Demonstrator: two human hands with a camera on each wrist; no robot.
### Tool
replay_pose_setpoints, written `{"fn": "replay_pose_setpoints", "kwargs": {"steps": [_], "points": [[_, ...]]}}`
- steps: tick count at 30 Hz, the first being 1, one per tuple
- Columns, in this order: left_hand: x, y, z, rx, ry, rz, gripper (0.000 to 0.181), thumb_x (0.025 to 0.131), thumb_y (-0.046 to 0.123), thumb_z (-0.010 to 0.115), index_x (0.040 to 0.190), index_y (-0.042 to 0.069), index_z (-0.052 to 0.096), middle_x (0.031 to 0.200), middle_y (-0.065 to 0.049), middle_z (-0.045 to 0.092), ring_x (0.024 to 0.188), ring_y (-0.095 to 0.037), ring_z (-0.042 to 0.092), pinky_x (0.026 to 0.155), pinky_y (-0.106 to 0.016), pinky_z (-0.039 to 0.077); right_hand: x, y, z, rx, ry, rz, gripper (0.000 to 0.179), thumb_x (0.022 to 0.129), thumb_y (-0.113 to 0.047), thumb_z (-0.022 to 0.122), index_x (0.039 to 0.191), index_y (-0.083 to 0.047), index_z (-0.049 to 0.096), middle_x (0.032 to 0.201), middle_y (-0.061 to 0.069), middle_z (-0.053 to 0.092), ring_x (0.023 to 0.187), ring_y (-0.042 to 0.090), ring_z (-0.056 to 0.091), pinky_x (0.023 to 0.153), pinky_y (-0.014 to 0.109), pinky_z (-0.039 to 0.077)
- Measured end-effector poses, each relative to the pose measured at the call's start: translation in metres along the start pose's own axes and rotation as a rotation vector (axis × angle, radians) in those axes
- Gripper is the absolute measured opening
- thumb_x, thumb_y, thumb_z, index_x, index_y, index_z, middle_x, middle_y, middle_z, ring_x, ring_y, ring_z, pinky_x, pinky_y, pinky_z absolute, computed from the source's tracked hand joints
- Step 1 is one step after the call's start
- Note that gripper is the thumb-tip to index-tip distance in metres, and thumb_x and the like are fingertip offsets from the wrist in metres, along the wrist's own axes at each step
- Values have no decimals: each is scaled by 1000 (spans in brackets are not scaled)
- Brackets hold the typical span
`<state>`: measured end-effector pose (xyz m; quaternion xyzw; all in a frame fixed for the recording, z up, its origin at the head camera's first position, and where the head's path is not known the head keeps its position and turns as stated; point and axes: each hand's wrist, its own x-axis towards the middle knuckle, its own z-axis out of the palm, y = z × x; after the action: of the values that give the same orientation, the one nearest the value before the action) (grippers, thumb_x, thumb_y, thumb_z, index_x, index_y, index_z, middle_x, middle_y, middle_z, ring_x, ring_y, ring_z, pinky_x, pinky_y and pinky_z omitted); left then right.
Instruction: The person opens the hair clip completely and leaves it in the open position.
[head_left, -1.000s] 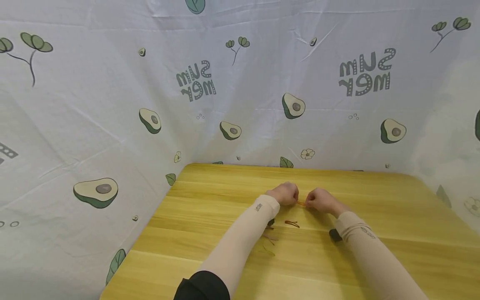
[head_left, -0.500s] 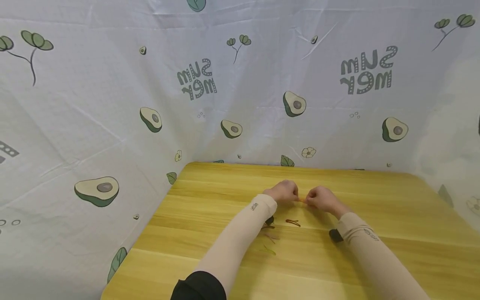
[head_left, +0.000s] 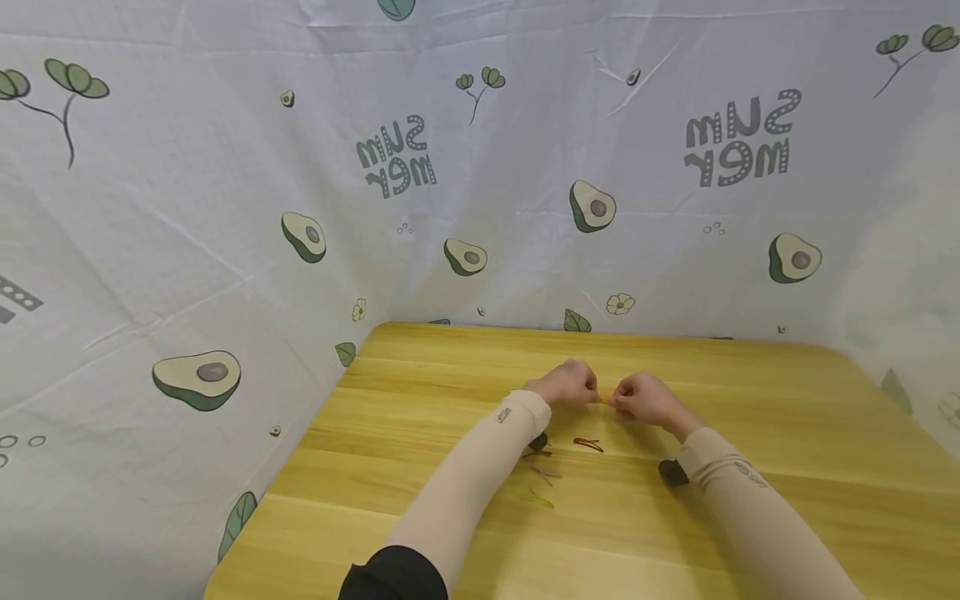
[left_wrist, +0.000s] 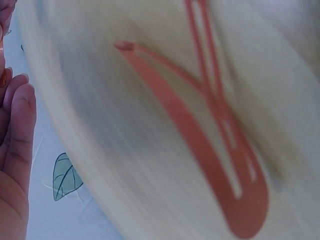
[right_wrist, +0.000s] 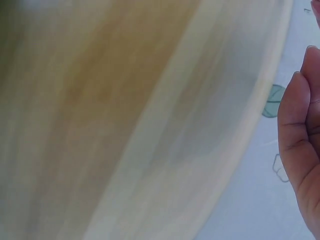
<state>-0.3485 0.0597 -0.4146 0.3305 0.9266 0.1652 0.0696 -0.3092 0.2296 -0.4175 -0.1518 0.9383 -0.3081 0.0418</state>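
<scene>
Over the wooden table (head_left: 420, 400), both hands meet at a small orange hair clip (head_left: 605, 400). My left hand (head_left: 567, 383) pinches its left end and my right hand (head_left: 647, 398) its right end; fingers cover most of it. Nearer the body lies a reddish-brown snap hair clip (head_left: 588, 444) with its prong sprung apart from the frame. It fills much of the left wrist view, where the clip's broad arm (left_wrist: 185, 125) shows up close. Bent fingers (right_wrist: 295, 130) of the right hand show at the right wrist view's edge.
By the left forearm lie a dark brown clip (head_left: 537, 453), a pinkish clip (head_left: 545, 476) and a yellow-green clip (head_left: 540, 499). Small black wrist devices sit under both cuffs. A white cloth (head_left: 517, 158) with avocado prints hangs behind the table's far edge.
The orange clip showed as two thin strands a second ago and now looks like one narrow band. Both hands stay nearly in place, while the head view shifts slightly.
</scene>
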Motion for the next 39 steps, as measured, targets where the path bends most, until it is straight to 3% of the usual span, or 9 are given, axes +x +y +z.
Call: {"fn": "replay_pose_setpoints", "kwargs": {"steps": [7,13,18,27,32,39], "points": [[-2,4,-1,30,38,27,28,86,24,57,61,13,56,51,5,43,41,-5,33,41,-16,29,-1,-6,1,6,18,-17,18,86,-7,53,74,3,62,64,8,61,54,13,52,49,27,42],[-6,9,-1,58,71,38,22,86,23,57,66,14,62,56,7,50,43,-3,38,43,-15,33,-4,-5,1,-8,43,-18,18,86,-9,54,72,1,62,65,6,61,54,13,53,49,26,43],[-11,9,-1,19,50,22,19,86,26,57,76,13,67,62,8,55,48,-3,44,45,-15,37,-8,-4,0,56,13,-6,19,88,-8,53,74,2,61,74,9,63,61,16,58,54,27,46],[-24,2,-6,-40,34,74,16,85,30,59,72,20,61,66,11,57,55,-1,49,51,-13,41,-17,-12,0,115,-16,0,18,87,-15,56,82,2,62,72,8,60,66,15,58,59,28,48],[-31,3,-11,-49,-2,97,14,85,30,59,74,21,62,68,10,60,57,-1,51,53,-13,42,-22,-14,-1,114,-38,-40,19,87,-16,56,82,1,62,72,10,60,64,15,57,58,28,46],[-34,6,-14,-50,-2,115,14,84,30,60,74,20,63,68,10,61,57,0,53,53,-12,42,-26,-15,-4,154,-59,-64,19,87,-15,56,82,3,60,74,13,60,64,16,56,59,32,47]]}}
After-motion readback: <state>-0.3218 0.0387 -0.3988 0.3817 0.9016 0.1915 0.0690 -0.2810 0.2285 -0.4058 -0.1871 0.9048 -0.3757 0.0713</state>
